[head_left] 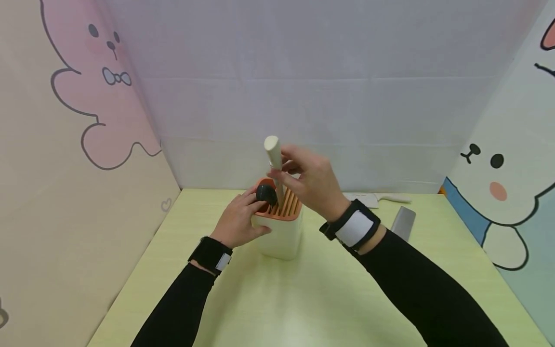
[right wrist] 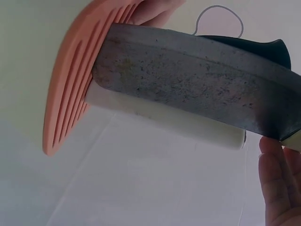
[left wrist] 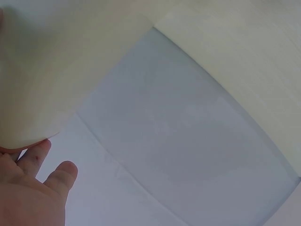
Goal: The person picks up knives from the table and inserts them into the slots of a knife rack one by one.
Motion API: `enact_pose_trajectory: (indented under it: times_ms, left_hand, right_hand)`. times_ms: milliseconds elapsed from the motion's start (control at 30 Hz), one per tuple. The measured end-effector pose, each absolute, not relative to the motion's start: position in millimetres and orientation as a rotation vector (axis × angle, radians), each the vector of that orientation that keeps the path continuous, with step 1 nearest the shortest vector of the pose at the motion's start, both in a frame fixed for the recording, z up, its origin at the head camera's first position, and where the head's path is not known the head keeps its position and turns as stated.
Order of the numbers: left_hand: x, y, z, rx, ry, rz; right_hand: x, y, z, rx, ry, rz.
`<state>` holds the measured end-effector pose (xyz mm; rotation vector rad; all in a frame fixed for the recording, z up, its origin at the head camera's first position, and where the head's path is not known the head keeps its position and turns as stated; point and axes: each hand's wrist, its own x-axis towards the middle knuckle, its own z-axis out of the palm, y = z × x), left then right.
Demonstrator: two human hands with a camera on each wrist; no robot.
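Observation:
A cream knife block [head_left: 277, 241] with an orange slotted top [right wrist: 66, 94] stands on the table. My right hand [head_left: 310, 180] pinches a kitchen knife by its cream handle [head_left: 273, 150]. The knife's broad, stained blade [right wrist: 188, 75] points down, its end at the slots; how far it has entered I cannot tell. My left hand [head_left: 240, 219] holds the block's left side, fingers at the rim and thumb against the front. From the block stick out a black handle [head_left: 265, 193] and, in the right wrist view, a white handle [right wrist: 169, 117].
Behind my right wrist a cleaver with a pale handle [head_left: 392, 197] lies at the table's back edge. Nearer lies a flat grey piece [head_left: 403, 222], partly hidden by my right arm. Walls with cartoon animals [head_left: 498, 193] enclose the pale yellow table [head_left: 347, 299].

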<state>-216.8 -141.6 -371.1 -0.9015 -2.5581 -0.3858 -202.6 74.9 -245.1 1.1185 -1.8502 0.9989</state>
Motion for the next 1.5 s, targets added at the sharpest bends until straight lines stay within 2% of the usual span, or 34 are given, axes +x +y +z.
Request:
enact_pose_trajectory:
  times_ms: [867, 1500]
  left_hand:
    - [-218, -142, -373, -0.888, -2.559, -0.375]
    - [-218, -143, -373, -0.902, -2.543, -0.406]
  right_hand:
    - [-210, 79, -273, 1.090, -2.043, 0.822]
    - [-213, 83, -291, 1.170, -2.141, 0.740]
